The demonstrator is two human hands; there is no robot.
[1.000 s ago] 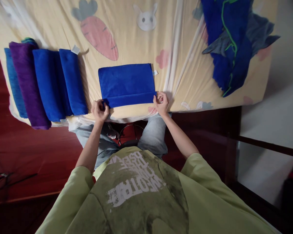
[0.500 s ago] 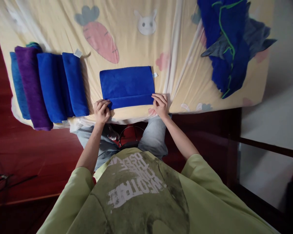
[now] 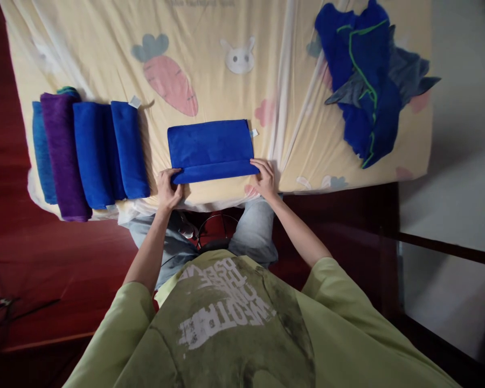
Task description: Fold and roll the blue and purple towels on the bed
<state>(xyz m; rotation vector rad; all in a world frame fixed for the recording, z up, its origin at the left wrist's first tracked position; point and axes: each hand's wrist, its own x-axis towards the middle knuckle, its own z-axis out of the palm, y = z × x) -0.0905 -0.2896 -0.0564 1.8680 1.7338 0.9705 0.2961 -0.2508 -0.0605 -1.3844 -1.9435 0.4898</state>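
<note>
A blue towel (image 3: 210, 143) lies folded into a rectangle in front of me, with a narrow strip turned over along its near edge and a white tag at its right side. The near left corner is in my left hand (image 3: 168, 189), fingers over the folded strip and thumb on the near side. At the strip's right end my right hand (image 3: 265, 180) holds the other corner the same way, fingers on top and thumb below.
Rolled blue towels (image 3: 89, 153), a purple towel (image 3: 64, 156) and a teal towel (image 3: 43, 153) lie in a row at left. A loose heap of blue and grey cloths (image 3: 367, 86) is at right. The patterned sheet (image 3: 214, 97) ends just before my legs.
The camera view has shifted slightly. Both hands stay at the strip's ends, but their tight pinch has changed to a wider hold, with the thumbs lower at the near edge.
</note>
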